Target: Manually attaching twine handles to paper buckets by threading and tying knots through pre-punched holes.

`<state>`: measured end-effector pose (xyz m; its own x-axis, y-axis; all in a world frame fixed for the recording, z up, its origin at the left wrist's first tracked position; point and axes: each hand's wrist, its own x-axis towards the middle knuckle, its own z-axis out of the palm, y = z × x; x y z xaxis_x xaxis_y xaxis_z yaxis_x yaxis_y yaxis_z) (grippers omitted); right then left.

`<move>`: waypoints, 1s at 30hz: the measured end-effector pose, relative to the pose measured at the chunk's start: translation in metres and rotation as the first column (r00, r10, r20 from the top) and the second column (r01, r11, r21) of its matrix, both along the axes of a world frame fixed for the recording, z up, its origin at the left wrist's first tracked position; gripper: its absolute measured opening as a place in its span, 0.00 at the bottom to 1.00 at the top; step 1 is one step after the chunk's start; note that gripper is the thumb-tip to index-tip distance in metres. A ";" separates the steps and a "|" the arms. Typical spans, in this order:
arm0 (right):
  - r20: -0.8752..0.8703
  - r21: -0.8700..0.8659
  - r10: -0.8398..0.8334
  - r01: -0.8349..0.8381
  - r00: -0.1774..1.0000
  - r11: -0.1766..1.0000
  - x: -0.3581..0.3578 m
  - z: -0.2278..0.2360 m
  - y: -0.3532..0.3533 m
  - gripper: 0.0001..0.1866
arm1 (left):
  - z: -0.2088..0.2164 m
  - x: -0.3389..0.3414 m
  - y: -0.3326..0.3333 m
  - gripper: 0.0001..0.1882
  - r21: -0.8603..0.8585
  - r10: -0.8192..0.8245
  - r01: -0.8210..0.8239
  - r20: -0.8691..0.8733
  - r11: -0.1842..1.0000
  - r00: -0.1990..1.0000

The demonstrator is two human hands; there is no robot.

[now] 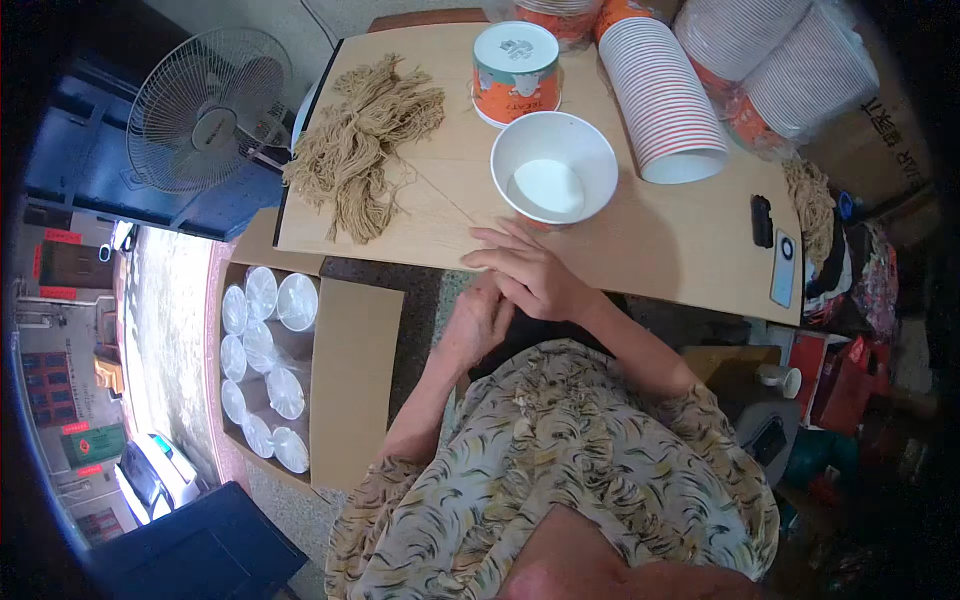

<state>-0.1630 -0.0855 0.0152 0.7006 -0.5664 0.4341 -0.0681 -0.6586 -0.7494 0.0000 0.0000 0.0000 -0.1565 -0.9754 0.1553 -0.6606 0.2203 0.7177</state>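
Both my hands meet at the table's front edge, below a white paper bowl (555,190) that stands upright with its mouth up. My right hand (530,275) lies over the left, its fingers stretched out to the left, with nothing visible in it. My left hand (475,322) reaches up beneath it; its fingers are mostly hidden by the right hand. A thin tan strand runs from a loose bundle of yarn (365,150) at the table's left toward my fingertips. Whether either hand touches it I cannot tell. Behind the bowl, an orange paper tub (515,95) stands upside down, white base up.
Stacked paper bowls (670,100) lie at the table's far right, near plastic-wrapped stacks (805,80). A black object (762,220) and a pale device (786,270) lie at the right edge. An open carton (355,385) of wrapped cups stands left, below a fan (210,125).
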 end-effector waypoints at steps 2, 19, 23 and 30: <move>-0.065 -0.113 0.022 -0.029 0.998 0.993 0.000 -0.004 -0.008 0.13 | 0.023 -0.004 0.005 0.06 0.043 -0.079 0.086 -0.145 0.995 0.986; 0.112 0.300 -0.302 0.257 0.947 0.919 -0.061 0.003 0.076 0.04 | 0.034 -0.003 0.020 0.19 0.509 0.344 0.189 -0.768 0.840 0.541; 0.131 0.269 -0.312 0.269 0.941 0.925 -0.066 0.003 0.084 0.04 | 0.043 -0.014 0.029 0.25 0.554 0.281 0.282 -0.720 0.783 0.635; 0.117 0.273 -0.338 0.297 0.934 0.915 -0.071 0.007 0.089 0.04 | 0.027 -0.025 0.026 0.19 0.491 0.192 0.227 -0.663 0.841 0.724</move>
<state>-0.2343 0.0035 0.0219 0.3993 -0.8507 0.3419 -0.1100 -0.4147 -0.9033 -0.0247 0.0263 0.0273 -0.2334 -0.9288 -0.2879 0.0400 -0.3050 0.9515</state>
